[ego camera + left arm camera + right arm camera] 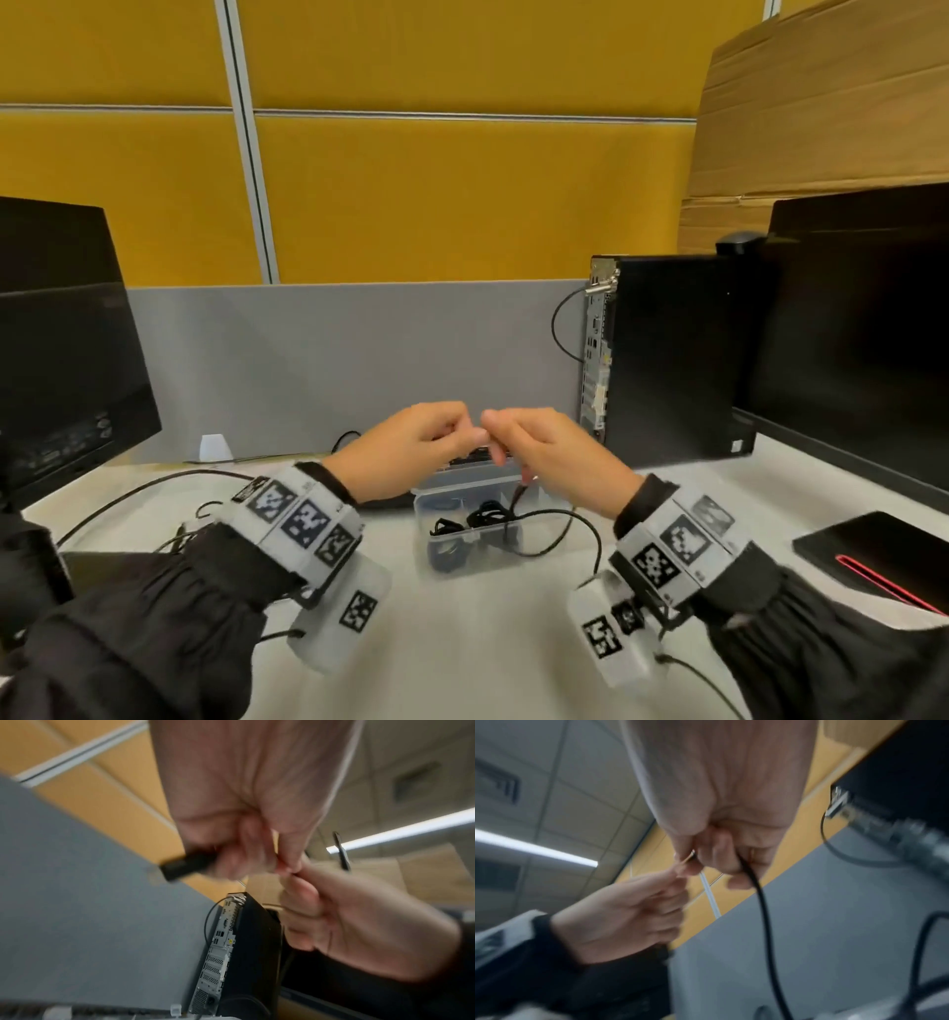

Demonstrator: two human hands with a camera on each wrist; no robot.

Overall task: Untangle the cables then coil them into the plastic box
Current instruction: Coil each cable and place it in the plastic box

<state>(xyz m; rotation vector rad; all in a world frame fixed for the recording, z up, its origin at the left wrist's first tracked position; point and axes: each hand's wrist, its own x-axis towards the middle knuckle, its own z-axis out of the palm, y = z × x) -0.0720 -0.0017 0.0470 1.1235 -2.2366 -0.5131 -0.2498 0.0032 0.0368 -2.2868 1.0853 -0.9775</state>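
Fingertips of my left hand (411, 448) and right hand (552, 457) pinch one black cable (762, 902) (both hands curled) above the plastic box (472, 519) — mid-table, coiled cables inside.

Office cubicle, mustard partition panels (462, 195) at 12 o'clock, desktop tower (667, 354) at 2 o'clock, monitor (67, 349) at 9 o'clock, tiled ceiling (577, 791) overhead

Two monitors (67, 349), computer tower (662, 354), partition (334, 370)

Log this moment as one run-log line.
left hand: holds cable plug | right hand: grips black cable | hands: raised above box | box: coiled cables inside
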